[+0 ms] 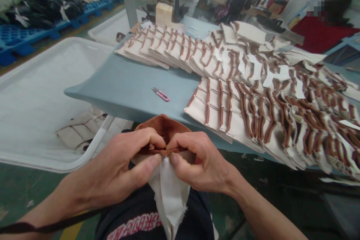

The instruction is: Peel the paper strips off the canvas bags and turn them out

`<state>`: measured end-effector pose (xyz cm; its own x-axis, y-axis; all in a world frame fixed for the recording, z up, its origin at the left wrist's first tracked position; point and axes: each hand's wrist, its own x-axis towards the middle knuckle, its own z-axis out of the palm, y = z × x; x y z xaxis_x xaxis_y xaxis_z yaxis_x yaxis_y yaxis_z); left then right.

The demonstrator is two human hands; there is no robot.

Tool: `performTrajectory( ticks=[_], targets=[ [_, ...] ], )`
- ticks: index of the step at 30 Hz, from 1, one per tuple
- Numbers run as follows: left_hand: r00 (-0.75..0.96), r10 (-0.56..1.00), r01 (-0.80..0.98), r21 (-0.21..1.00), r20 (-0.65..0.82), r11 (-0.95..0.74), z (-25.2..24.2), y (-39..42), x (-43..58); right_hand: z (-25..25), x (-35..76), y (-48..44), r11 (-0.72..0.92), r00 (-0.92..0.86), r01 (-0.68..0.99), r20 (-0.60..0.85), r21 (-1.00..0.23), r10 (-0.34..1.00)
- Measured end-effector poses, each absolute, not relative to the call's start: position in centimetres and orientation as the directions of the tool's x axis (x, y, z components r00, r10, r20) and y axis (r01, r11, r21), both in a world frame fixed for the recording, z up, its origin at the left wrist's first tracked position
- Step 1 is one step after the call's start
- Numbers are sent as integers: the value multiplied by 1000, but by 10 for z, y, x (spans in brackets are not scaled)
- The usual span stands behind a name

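A brown and white sewn fabric piece [172, 191] hangs in front of my body, its brown inner side uppermost and its pale cloth pointing down. My left hand [126, 161] pinches the brown edge between thumb and fingers from the left. From the right, my right hand [197, 157] pinches the same edge, the fingertips of both hands almost meeting at a seam. Beyond them on the blue-covered table [123, 86] lie pink thread snips [161, 94], apart from both hands. What lies inside the pinched fold is hidden.
Rows of overlapping white pieces with brown trim [219, 108] cover the table's right side and back. At left stands a large white bin [42, 82] with some sewn pieces [81, 129] inside. A grey post [128, 0] rises behind the table; blue pallets [28, 37] carry fabric bundles.
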<state>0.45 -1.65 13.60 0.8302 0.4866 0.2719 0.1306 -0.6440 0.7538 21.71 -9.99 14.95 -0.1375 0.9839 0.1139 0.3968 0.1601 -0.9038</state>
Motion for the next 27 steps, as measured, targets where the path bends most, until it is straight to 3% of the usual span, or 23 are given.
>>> performTrajectory(
  ticks=[2, 4, 7, 9, 18, 23, 27],
  targets=[
    [883, 423, 132, 756, 204, -641, 140, -12, 3, 151, 216, -103, 233, -150, 415, 186, -880, 971],
    [890, 342, 70, 652, 301, -755, 137, -8, 2, 149, 213, -105, 260, -152, 396, 217, -881, 964],
    [826, 216, -12, 399, 520, -917, 123, -5, 0, 140, 207, -106, 278, -143, 324, 244, -904, 959],
    [803, 196, -8, 339, 563, -941, 114, -3, -3, 131, 205, -105, 286, -137, 291, 256, -913, 957],
    [904, 301, 101, 531, 304, -841, 132, -2, -1, 123, 210, -101, 447, -215, 421, 392, -789, 895],
    [892, 358, 135, 592, 276, -794, 140, -10, 5, 134, 211, -104, 449, -226, 494, 389, -744, 893],
    [856, 396, 0, 767, 332, -642, 132, -14, 7, 141, 213, -107, 372, -260, 287, 302, -883, 917]
  ],
)
